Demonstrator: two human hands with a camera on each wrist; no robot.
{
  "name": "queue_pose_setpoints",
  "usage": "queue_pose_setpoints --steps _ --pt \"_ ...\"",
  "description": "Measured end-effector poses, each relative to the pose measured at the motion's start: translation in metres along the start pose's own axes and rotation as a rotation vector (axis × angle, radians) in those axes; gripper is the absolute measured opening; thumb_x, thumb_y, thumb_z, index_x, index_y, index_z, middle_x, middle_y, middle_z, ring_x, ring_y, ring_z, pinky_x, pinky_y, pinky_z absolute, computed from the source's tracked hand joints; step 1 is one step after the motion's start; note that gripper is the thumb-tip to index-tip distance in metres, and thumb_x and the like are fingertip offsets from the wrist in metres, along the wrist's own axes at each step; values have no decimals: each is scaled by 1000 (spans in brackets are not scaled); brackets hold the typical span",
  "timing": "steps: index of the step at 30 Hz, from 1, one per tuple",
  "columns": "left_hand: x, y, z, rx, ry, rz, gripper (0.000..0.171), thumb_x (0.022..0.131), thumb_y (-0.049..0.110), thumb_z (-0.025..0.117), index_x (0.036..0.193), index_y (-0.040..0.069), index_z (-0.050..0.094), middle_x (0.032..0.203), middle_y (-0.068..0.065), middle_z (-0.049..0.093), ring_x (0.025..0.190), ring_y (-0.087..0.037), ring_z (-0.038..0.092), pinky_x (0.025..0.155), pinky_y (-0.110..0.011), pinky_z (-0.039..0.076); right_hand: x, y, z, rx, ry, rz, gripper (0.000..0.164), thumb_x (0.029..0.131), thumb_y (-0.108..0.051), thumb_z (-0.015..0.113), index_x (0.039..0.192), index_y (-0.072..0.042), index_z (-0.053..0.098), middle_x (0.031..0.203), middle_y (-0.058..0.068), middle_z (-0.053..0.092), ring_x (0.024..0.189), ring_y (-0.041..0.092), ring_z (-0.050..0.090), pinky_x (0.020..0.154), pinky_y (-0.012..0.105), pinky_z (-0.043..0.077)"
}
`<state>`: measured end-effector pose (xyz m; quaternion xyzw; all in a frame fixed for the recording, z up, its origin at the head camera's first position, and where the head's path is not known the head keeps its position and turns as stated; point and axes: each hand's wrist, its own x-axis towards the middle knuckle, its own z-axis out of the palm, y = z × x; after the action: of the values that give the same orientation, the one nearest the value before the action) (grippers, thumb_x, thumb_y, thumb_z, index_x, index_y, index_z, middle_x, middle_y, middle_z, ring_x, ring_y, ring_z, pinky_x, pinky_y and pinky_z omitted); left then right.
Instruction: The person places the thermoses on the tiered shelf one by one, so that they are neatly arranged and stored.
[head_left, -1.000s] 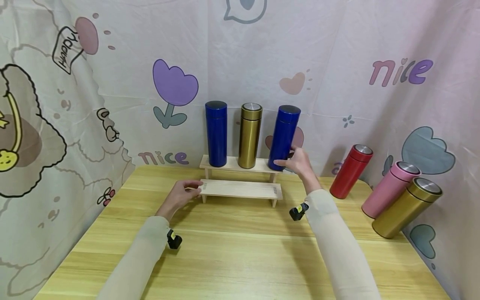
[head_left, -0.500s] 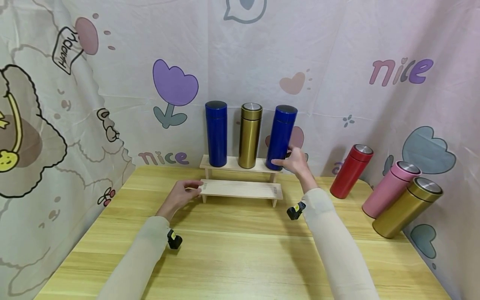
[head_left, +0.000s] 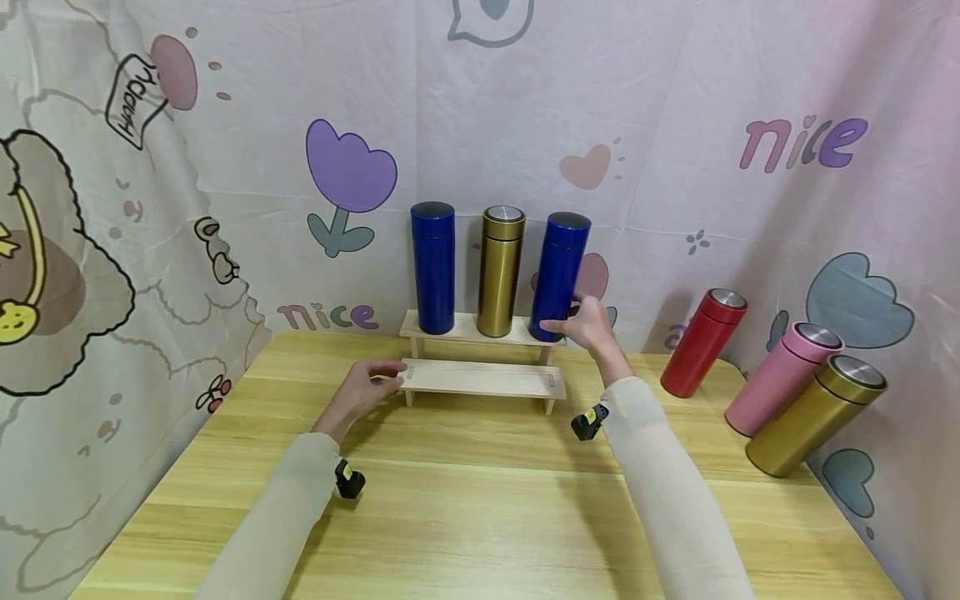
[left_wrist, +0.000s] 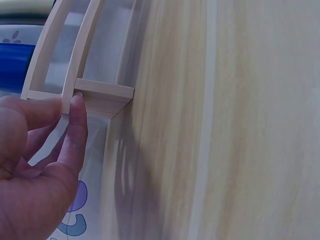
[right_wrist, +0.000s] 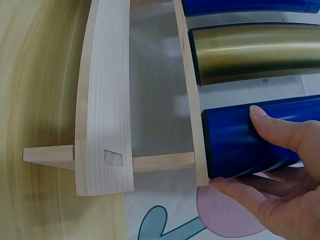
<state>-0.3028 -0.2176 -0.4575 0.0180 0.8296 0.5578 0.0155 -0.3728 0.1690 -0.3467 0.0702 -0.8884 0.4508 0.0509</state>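
Note:
A two-step wooden rack (head_left: pixel 480 379) stands at the back of the table. Its upper step carries a blue thermos bottle (head_left: pixel 432 271) on the left and a gold thermos bottle (head_left: pixel 500 275) in the middle. At the right end of that step, my right hand (head_left: pixel 590 323) grips a second blue thermos bottle (head_left: pixel 558 267) low down, thumb in front and fingers behind. In the right wrist view its base (right_wrist: pixel 206 145) sits right at the step. My left hand (head_left: pixel 365 390) pinches the left end of the lower step between thumb and fingers, as the left wrist view shows.
On the right side of the table stand a red thermos bottle (head_left: pixel 703 343), a pink one (head_left: pixel 782 379) and another gold one (head_left: pixel 816 417). A printed cloth (head_left: pixel 660 125) hangs behind and beside the table (head_left: pixel 465 508).
My right hand has shifted the right blue thermos bottle slightly left along the upper step, closer to the gold one. My left hand has stayed put on the rack.

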Motion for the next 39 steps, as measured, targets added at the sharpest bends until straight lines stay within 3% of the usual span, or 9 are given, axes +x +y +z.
queue_pose_setpoints --steps 15,25,39 --pt "1 -1 1 8 10 -21 34 101 4 63 135 -2 65 141 -26 60 90 -12 69 87 -34 63 -1 0 1 -8 2 4 79 86 -20 84 149 6 45 135 30 63 122 43 62 106 55 53" --pt "3 -4 0 -29 -2 -10 35 100 3 64 134 -4 64 140 -28 60 89 -13 70 85 -33 64 0 1 3 -34 -7 -18 83 88 -24 82 154 4 40 143 28 58 126 43 60 107 55 52" --pt "2 -2 0 -24 0 -24 35 100 4 64 135 -3 65 140 -27 60 90 -13 70 87 -33 64 -2 5 6 -48 7 -15 79 90 -27 80 152 1 42 143 27 58 127 42 60 101 55 56"
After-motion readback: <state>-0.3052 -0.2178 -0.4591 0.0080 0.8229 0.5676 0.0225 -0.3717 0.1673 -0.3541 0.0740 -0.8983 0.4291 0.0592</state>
